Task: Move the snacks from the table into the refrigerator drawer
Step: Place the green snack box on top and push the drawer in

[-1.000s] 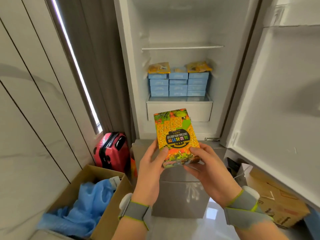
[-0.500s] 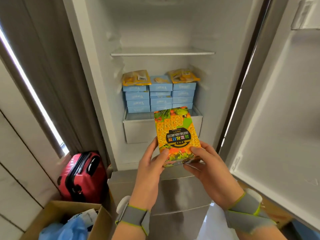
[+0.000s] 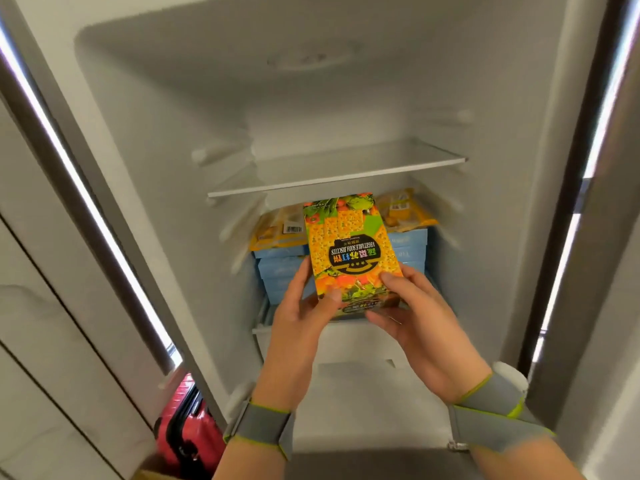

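An orange and green biscuit box [image 3: 349, 247] stands upright in front of the open refrigerator, upside down to my view. My left hand [image 3: 301, 313] grips its lower left edge and my right hand [image 3: 415, 313] grips its lower right corner. Behind the box, stacked light blue boxes [image 3: 277, 271] sit on the cover of the white drawer [image 3: 353, 341], with yellow snack bags [image 3: 277, 230] on top of them. The drawer's front looks closed, and my hands hide its upper edge.
A glass shelf [image 3: 339, 168] spans the fridge above the stacked boxes. The fridge door [image 3: 616, 306] stands open at the right. A red suitcase [image 3: 187, 431] stands on the floor at the lower left beside the fridge wall.
I have come closer to the fridge, which now fills the view. Both hands have carried the biscuit box forward, up to the stacked blue boxes. The cardboard boxes have left the view.
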Demonstrator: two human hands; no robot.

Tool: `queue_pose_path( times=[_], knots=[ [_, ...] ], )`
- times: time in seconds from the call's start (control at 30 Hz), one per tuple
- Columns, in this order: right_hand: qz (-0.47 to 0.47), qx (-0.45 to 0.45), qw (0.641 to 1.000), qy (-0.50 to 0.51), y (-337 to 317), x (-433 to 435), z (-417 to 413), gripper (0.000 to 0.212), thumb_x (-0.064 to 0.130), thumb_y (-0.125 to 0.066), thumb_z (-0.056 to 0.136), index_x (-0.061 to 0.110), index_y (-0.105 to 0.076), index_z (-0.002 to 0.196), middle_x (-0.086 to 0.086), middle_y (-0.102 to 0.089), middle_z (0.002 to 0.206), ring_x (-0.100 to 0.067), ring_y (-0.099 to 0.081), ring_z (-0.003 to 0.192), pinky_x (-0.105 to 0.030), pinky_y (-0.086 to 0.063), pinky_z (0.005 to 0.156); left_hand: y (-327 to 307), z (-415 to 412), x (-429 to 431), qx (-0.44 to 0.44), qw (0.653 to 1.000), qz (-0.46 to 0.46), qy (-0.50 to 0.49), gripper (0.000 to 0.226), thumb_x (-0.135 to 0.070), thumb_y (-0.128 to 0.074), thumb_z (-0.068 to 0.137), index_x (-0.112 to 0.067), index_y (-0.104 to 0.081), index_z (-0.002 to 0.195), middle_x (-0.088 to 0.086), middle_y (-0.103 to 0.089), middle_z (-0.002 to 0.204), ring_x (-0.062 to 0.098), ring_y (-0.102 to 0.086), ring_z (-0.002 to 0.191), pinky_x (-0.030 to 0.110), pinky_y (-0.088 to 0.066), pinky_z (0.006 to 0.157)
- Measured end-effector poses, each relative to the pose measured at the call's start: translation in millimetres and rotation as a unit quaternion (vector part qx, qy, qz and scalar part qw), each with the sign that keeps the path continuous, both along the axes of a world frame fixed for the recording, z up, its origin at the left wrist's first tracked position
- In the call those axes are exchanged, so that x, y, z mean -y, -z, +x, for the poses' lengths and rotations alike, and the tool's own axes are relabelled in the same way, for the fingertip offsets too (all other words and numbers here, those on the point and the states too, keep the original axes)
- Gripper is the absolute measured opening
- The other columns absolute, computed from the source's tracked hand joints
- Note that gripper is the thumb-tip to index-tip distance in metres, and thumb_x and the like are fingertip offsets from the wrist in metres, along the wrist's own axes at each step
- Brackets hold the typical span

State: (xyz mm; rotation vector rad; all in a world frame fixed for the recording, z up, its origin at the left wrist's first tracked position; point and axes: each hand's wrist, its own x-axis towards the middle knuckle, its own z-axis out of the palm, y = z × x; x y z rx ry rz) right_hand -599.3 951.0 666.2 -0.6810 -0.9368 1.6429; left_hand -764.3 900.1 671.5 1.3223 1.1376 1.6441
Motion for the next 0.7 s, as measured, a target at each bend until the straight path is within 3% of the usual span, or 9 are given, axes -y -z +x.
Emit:
queue_pose_path(
  times=[0.13, 0.23, 0.37, 0.47, 0.57, 0.7],
  knots=[
    [0.016, -0.009, 1.0, -0.018, -12.3, -29.4, -9.5, 0.039, 0.028, -0.069, 0.097, 0.019, -0.063, 0.134, -0.011, -0.075, 0.123, -0.03, -0.07, 0.119, -0.046, -0.053, 0.107, -9.5, -16.0, -36.2, -0.053, 0.998, 0.008, -0.015, 0.068, -0.019, -0.073, 0.095, -0.039, -0.045, 0.154, -0.01, -0.066, 0.141, 0.016, -0.061, 0.132, 0.047, -0.048, 0.112],
    [0.045, -0.005, 0.999, -0.018, -19.1, -49.2, -18.6, 0.039, 0.025, -0.069, 0.098, 0.023, -0.062, 0.137, -0.007, -0.076, 0.122, -0.023, -0.071, 0.117, -0.041, -0.053, 0.106, -9.9, -32.1, -67.7, -0.085, 0.995, -0.001, -0.056, 0.066, -0.023, -0.075, 0.095, -0.041, -0.047, 0.152, -0.013, -0.069, 0.136, 0.012, -0.068, 0.121, 0.046, -0.053, 0.107],
    [0.093, 0.126, 0.984, 0.084, -21.1, -75.4, -31.7, 0.031, 0.02, -0.072, 0.096, 0.028, -0.068, 0.126, -0.008, -0.079, 0.103, -0.025, -0.077, 0.099, -0.035, -0.061, 0.089, -6.5, -47.5, -100.1, -0.158, 0.978, 0.013, -0.133, 0.061, -0.032, -0.078, 0.091, -0.045, -0.053, 0.145, -0.014, -0.071, 0.128, 0.008, -0.074, 0.102, 0.043, -0.06, 0.093],
    [0.16, 0.303, 0.917, 0.205, -18.5, -97.9, -37.5, 0.024, 0.036, -0.076, 0.091, 0.034, -0.073, 0.115, 0.004, -0.076, 0.081, -0.014, -0.075, 0.076, -0.036, -0.062, 0.078, -7.1, -57.7, -117.1, -0.241, 0.951, 0.043, -0.187, 0.06, -0.04, -0.077, 0.09, -0.042, -0.054, 0.145, -0.013, -0.072, 0.115, 0.005, -0.071, 0.091, 0.026, -0.057, 0.082],
    [0.241, 0.427, 0.825, 0.282, -20.1, -108.8, -40.8, 0.021, 0.046, -0.074, 0.089, 0.038, -0.073, 0.109, 0.012, -0.073, 0.08, -0.003, -0.066, 0.073, -0.027, -0.051, 0.072, -11.8, -64.4, -130.1, -0.316, 0.918, 0.071, -0.231, 0.061, -0.041, -0.076, 0.09, -0.037, -0.053, 0.146, -0.012, -0.065, 0.121, 0.003, -0.062, 0.1, 0.015, -0.046, 0.087],
    [0.318, 0.493, 0.731, 0.347, -19.5, -130.0, -48.5, 0.023, 0.037, -0.075, 0.089, 0.024, -0.073, 0.108, 0.0, -0.066, 0.094, -0.024, -0.062, 0.09, -0.037, -0.05, 0.076, -15.3, -74.1, -152.3, -0.422, 0.849, 0.12, -0.294, 0.053, -0.04, -0.073, 0.092, -0.026, -0.059, 0.141, -0.002, -0.061, 0.125, 0.02, -0.051, 0.118, 0.038, -0.044, 0.099]
  ],
)
